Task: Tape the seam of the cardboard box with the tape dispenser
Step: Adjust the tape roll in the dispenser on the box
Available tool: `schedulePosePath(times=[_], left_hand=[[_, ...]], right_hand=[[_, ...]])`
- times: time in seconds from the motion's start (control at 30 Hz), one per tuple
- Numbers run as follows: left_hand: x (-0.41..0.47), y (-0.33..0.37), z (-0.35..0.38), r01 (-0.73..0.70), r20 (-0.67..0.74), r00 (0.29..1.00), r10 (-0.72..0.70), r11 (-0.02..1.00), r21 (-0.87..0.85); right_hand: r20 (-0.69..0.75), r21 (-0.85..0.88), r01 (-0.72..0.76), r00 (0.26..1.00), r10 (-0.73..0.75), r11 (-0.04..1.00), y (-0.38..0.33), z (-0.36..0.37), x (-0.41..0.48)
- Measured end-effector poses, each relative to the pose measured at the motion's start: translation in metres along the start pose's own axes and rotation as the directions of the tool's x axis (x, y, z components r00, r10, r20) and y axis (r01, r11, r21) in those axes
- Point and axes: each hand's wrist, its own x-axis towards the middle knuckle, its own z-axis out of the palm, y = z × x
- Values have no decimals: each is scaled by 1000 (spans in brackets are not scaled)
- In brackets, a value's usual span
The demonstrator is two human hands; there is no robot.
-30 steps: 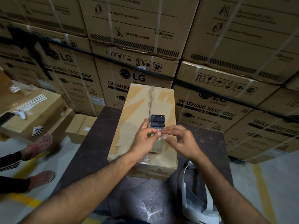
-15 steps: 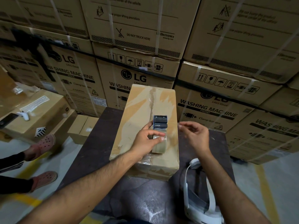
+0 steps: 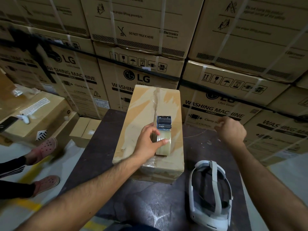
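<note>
Over the last second the right hand (image 3: pixel 231 129) came off the dispenser: a second back both hands were pinched together at the roll, half a second back the right had lifted clear, and at this moment it was well out to the right, over the dark worn tabletop (image 3: pixel 106 144) beside the box, fingers curled loosely in with nothing visibly held; a thin tape end between thumb and forefinger could not be ruled out, too small to tell. The left hand (image 3: pixel 150 142) stayed clamped on the tape dispenser (image 3: pixel 164 135), a clear tape roll with a black toothed cutter head at its far end, thumb across the roll face and fingers wrapped round its left side. The dispenser rested on top of the long brown cardboard box (image 3: pixel 141 112), on the near half, just right of the centre seam (image 3: pixel 156 100), cutter pointing away from the person. The seam's far stretch already showed a wrinkled glossy strip; the part under and nearer the dispenser was hidden by the hand. Read: the two-handed fiddling at the roll, likely finding or freeing the tape end, was over, and the next move was probably a one-handed pull along the seam. Risk: with the right hand off, nothing braced the box, so it could slide under a pull. A white head-strap headset (image 3: pixel 211 194) lay on the table near the box's right corner, clear of the stroke.
</note>
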Motion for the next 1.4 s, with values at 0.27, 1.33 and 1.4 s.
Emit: schedulePosePath(times=[0.27,1.33,1.4], left_hand=[[-5,2,-5,87,-66,995,-71,954,288],[1,-11,16,81,29,995,-93,958,274],[3,-17,16,76,25,996,-85,965,251]], right_hand=[[179,-167,4,983,26,986,-13,21,-4],[-276,542,148,961,9,827,-161,27,-141],[-276,587,171,961,-3,791,-157,26,-140]])
